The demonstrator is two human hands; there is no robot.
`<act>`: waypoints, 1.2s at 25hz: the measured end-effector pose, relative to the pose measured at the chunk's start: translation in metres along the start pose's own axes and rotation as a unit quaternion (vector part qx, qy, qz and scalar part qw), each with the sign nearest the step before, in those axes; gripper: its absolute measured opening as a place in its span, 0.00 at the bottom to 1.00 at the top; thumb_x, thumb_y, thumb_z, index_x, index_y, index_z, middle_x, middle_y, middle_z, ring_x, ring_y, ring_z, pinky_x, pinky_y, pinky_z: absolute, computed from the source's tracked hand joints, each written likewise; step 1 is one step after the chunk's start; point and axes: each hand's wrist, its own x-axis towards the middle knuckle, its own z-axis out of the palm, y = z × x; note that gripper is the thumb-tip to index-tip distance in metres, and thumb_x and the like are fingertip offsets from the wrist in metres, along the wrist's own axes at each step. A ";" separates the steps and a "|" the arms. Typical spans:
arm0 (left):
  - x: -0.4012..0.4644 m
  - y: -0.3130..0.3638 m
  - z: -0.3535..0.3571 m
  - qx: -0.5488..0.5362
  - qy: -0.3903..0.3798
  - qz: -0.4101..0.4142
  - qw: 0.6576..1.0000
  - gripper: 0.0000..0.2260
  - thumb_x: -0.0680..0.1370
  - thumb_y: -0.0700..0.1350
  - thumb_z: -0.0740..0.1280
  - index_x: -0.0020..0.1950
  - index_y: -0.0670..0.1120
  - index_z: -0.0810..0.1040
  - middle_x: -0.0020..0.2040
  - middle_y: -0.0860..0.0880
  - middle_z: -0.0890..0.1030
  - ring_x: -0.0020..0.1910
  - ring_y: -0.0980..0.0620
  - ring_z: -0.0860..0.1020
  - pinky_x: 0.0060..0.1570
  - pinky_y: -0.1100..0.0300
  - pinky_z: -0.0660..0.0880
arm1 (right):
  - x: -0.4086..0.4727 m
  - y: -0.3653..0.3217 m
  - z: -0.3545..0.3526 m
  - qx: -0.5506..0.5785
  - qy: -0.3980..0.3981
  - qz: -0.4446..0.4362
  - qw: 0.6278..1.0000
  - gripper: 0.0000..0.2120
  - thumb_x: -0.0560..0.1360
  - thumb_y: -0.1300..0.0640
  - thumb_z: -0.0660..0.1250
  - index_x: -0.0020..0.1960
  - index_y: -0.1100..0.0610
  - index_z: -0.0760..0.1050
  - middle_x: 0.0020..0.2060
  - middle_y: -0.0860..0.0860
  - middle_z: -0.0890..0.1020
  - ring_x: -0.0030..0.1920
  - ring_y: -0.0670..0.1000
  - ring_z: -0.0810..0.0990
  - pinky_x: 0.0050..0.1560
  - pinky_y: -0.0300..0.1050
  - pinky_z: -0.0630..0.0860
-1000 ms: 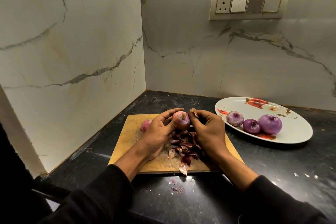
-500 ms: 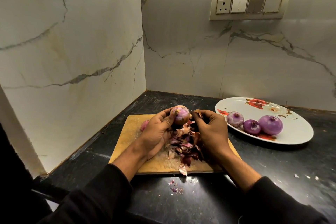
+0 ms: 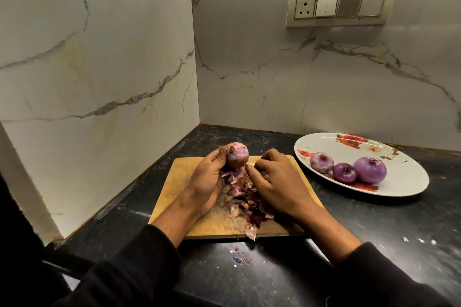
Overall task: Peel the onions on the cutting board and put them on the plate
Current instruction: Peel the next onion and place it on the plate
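Observation:
My left hand (image 3: 208, 177) grips a partly peeled purple onion (image 3: 237, 154) above the wooden cutting board (image 3: 174, 182). My right hand (image 3: 277, 179) is just right of the onion, over the board, with its fingers curled and a scrap of brown skin at its fingertips. A heap of onion peels (image 3: 243, 197) lies on the board between my hands. Three peeled onions (image 3: 321, 162) (image 3: 345, 172) (image 3: 370, 169) sit on the white flowered plate (image 3: 404, 182) to the right. Another onion seen earlier on the board is hidden behind my left hand.
The black counter (image 3: 374, 244) runs into a marble corner; walls close it off at the left and back. A few peel scraps (image 3: 240, 258) lie on the counter in front of the board. A switch panel (image 3: 340, 6) sits on the back wall.
My left hand has lifted the onion a little and turned it. My right hand has dropped lower and away from the onion's top, toward the peel heap.

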 end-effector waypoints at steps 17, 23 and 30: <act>-0.001 -0.003 0.003 0.077 -0.019 0.000 0.997 0.21 0.81 0.53 0.61 0.67 0.40 0.75 0.57 0.37 0.83 0.50 0.41 0.84 0.46 0.52 0.83 | -0.001 -0.002 -0.002 0.208 0.100 -0.007 0.973 0.15 0.77 0.54 0.72 0.63 0.50 0.81 0.50 0.45 0.83 0.47 0.41 0.82 0.44 0.34 0.78; -0.001 -0.001 0.003 0.084 -0.017 0.012 0.996 0.23 0.77 0.53 0.65 0.65 0.38 0.77 0.57 0.37 0.83 0.53 0.40 0.83 0.50 0.51 0.83 | -0.003 -0.004 -0.004 0.164 0.133 -0.041 0.977 0.12 0.77 0.57 0.71 0.59 0.57 0.83 0.47 0.48 0.85 0.46 0.40 0.82 0.45 0.31 0.77; -0.004 -0.002 0.007 0.077 -0.021 0.004 0.997 0.25 0.78 0.53 0.65 0.63 0.32 0.75 0.62 0.28 0.77 0.58 0.37 0.79 0.65 0.41 0.75 | -0.004 -0.014 -0.003 0.018 0.123 -0.073 0.990 0.05 0.79 0.58 0.67 0.45 0.56 0.78 0.36 0.46 0.77 0.33 0.41 0.70 0.33 0.30 0.63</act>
